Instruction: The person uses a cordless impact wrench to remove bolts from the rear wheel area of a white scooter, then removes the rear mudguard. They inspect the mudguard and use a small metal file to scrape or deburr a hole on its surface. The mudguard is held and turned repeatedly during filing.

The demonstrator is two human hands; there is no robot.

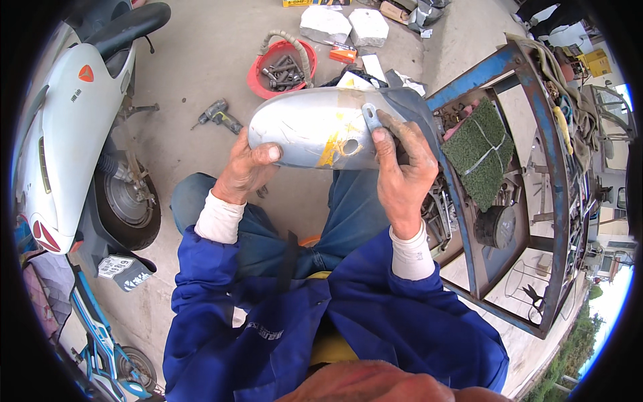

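A curved silver-grey mudguard (295,127) is held up over my lap, with scratches, a yellow patch and a round hole towards its right part. My left hand (246,166) grips its left end, thumb on the upper face and fingers underneath. Between the thumb and fingers of my right hand (407,171) is a small slotted metal plate (370,116), against the mudguard just above the hole. Whether the plate is fastened to the mudguard I cannot tell. The mudguard's right end is darker and partly behind my right hand.
A cordless drill (218,118) lies on the floor, near a red bowl (256,84) of bolts. White blocks (326,25) lie beyond. On the left stands a white scooter (63,127); on the right, a rusty blue metal frame (536,100) holds tools and a green mat (477,151).
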